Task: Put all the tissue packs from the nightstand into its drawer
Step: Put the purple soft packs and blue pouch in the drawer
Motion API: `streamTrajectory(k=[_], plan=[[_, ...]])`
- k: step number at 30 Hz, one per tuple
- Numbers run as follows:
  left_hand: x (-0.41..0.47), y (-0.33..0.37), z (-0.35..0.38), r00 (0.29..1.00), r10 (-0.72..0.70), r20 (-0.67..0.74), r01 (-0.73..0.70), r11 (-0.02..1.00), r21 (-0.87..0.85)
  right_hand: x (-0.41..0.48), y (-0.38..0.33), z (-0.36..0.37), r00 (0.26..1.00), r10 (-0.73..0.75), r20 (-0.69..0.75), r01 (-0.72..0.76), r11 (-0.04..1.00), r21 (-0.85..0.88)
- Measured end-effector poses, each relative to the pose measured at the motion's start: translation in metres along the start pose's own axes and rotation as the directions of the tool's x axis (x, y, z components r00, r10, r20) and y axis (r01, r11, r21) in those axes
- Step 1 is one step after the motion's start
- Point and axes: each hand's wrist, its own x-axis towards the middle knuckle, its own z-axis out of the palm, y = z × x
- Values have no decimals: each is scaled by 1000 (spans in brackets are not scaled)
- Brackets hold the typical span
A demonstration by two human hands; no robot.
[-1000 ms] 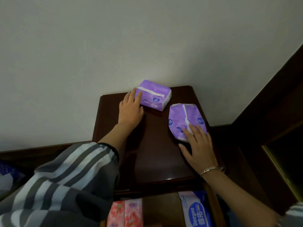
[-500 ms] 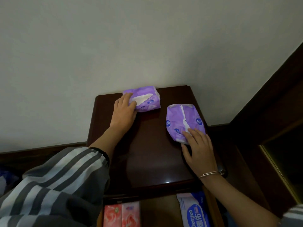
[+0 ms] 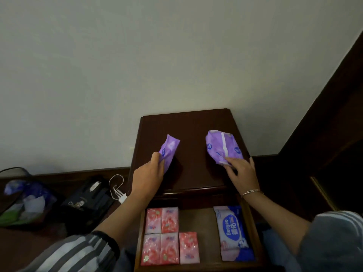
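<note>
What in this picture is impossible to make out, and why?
All in the head view:
- Back of the drawer: hidden under the nightstand top.
- Print on the left purple tissue pack: blurred, partly covered by the left hand.
- Near end of the right purple tissue pack: covered by the right hand.
- Lettering on the black box: dark, too small.
- Contents of the bin at far left: blurred.
</note>
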Motion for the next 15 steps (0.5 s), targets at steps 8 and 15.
streamTrajectory(k=[8, 15], plan=[[-90, 0, -40, 994, -28, 102, 53, 967, -251, -115, -24, -77, 984, -77, 160, 6, 914, 405], [-132, -5, -52, 987, -67, 149, 98, 974, -206, -155, -27, -75, 939, -33, 343, -81, 946, 313]])
